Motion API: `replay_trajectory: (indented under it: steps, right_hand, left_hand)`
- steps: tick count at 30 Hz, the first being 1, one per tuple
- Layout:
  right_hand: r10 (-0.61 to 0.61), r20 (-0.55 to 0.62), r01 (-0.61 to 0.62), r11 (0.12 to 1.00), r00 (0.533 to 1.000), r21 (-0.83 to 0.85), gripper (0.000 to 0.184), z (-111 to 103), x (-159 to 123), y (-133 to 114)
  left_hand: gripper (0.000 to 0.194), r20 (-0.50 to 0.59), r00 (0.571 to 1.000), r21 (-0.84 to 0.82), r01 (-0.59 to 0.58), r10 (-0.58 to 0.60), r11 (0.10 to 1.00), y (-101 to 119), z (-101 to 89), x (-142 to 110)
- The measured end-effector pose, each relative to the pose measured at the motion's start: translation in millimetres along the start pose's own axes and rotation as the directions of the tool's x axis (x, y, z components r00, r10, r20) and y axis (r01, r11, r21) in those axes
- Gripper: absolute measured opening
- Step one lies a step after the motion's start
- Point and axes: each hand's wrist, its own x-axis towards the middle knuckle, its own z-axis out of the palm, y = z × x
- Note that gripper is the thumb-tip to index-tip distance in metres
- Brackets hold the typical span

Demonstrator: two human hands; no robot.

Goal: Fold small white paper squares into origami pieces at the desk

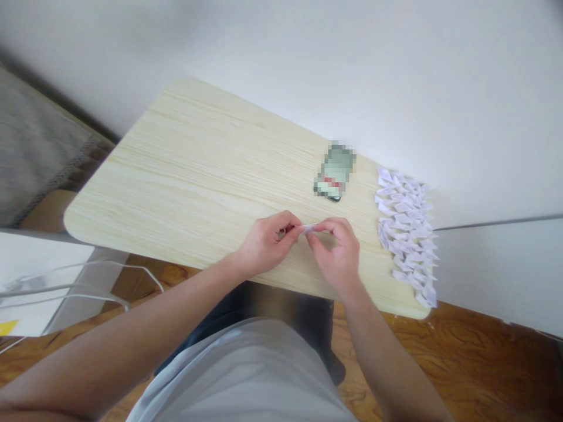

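I have a small piece of white paper (310, 227) between my two hands, over the near part of the pale wooden table (197, 158). My left hand (268, 243) pinches one end between thumb and forefinger, and my right hand (339, 249) has the other end in the same sort of narrow pinch, so the fingertips sit near each other with just a short strip of paper showing between them. I'd judge that I'm in the middle of fine fingertip work on this piece, shaping or creasing it, though my fingers hide too much to tell which fold it is at. From here the paper calls for a light, steady pinch, one hand bracing while the other presses or turns, as a hard tug could bend it askew or tear it. I can't tell whether the paper touches the tabletop. Beyond my hands a phone (338, 164) lies on the table, its screen blurred. At the right end, well apart from my fingers, many folded white papers (404, 220) with pointed tips lie packed close together, some seeming to overlap.
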Motion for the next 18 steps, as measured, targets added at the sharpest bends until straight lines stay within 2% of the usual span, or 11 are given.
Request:
replay_trajectory:
  steps: [7, 14, 18]
  right_hand:
    - [0.015, 0.007, -0.015, 1.000, 1.000, -0.020, 0.016, 0.0, -1.2, -0.9]
    - [0.022, 0.007, -0.022, 0.998, 1.000, -0.061, 0.011, -2.2, -0.7, -1.9]
    - [0.011, 0.050, -0.008, 0.998, 0.999, -0.055, 0.007, -0.7, -0.1, -3.6]
  left_hand:
    - [0.019, 0.001, 0.998, 0.073, -0.067, 0.067, 0.995, -2.2, 1.7, -1.0]
    - [0.018, 0.002, 0.996, 0.088, -0.091, 0.091, 0.992, -2.9, 2.2, -0.7]
    - [0.015, 0.015, 0.995, 0.084, -0.097, 0.096, 0.992, -3.3, 3.8, -1.4]
